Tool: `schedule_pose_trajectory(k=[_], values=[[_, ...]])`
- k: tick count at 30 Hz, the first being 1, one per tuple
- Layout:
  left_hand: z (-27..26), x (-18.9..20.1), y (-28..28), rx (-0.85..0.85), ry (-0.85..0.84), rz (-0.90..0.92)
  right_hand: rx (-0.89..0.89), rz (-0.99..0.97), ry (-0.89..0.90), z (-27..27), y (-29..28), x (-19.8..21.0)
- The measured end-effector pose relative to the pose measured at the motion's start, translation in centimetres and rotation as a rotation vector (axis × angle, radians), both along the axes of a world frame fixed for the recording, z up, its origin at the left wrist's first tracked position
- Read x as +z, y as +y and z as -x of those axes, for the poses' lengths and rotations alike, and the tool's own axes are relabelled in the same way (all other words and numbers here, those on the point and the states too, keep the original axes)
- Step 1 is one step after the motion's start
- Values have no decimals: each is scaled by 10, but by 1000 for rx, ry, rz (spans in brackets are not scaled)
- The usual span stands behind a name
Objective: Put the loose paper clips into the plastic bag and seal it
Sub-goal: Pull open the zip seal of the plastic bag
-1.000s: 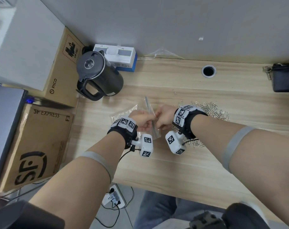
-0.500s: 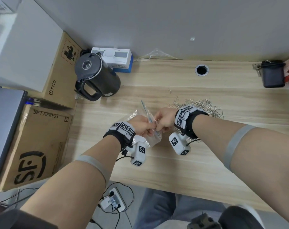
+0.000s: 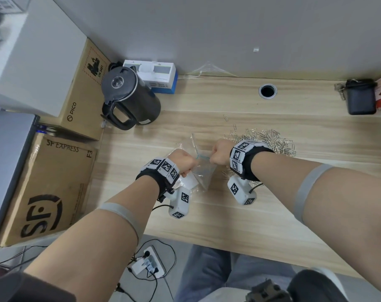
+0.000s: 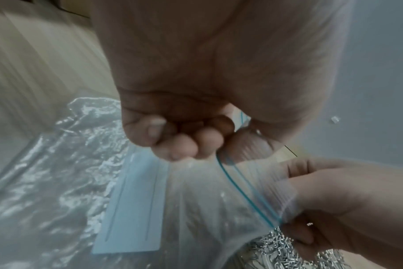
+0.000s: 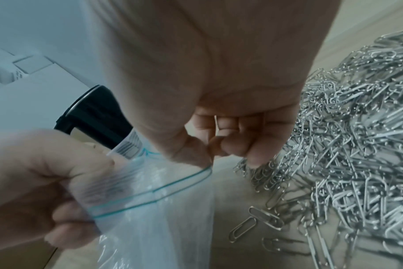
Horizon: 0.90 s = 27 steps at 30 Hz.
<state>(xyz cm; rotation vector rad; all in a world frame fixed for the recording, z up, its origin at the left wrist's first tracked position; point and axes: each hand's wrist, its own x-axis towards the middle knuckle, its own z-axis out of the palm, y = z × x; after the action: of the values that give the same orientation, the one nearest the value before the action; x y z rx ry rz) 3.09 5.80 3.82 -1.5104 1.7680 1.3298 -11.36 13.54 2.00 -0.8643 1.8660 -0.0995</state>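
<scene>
A clear plastic bag with a green zip line hangs between both hands above the wooden desk. My left hand pinches the bag's top edge on one side. My right hand pinches the opposite side of the top edge, and the zip lines stand slightly apart between them. A large heap of silver paper clips lies on the desk just behind and under my right wrist. More crumpled clear plastic with a white label lies under my left hand.
A black kettle stands at the back left beside a white and blue box. Cardboard boxes sit left of the desk. A cable hole and a black case are at the back right. One stray clip lies apart.
The two hands have drawn apart sideways, stretching the bag's top edge between them. The bag's mouth has turned from edge-on upright to spread between the hands.
</scene>
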Motion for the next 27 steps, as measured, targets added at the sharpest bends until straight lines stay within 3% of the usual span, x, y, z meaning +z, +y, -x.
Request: schedule_pose_trajectory(k=[6,12,19,27], values=[[1,4,-10,37,-84,161,20,-14,26,-1,2,3],[5,5,-6,48,17,67,-17,129,-108,-11,-3,0],[0,12,-1,65,117,-53,13,227,-4,-12,-12,7],[3,2,-3,1,217,264,65,227,-38,-14,-6,7]])
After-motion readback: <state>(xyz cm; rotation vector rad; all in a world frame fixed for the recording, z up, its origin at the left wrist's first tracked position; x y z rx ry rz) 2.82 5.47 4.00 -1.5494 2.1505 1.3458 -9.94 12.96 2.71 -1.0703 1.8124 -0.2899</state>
